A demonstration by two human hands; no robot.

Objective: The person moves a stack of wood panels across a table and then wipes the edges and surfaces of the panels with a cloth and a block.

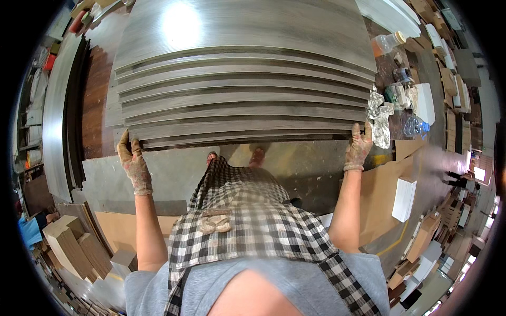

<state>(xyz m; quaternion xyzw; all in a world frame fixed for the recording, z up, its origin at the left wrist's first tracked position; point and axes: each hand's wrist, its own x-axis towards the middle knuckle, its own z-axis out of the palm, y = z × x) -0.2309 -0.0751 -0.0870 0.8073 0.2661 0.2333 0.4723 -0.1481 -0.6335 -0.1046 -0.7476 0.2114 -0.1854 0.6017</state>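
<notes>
Mid-frame, we see the left hand (pixel 135 164) and right hand (pixel 358 150) pinching opposite ends of grey boards (pixel 245 83), apparently for balance.

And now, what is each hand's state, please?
Left gloved hand: at near left corner of stacked wood-grain panels; grip cannot be told.
Right gloved hand: at their near right corner; grip cannot be told.

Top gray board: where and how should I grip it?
Probably by the two near corners of the top board, coming from the near side, left hand at one end and right hand at the other. It lies flat and wide, so both ends likely need support; its near edge shows above the boards below.
</notes>
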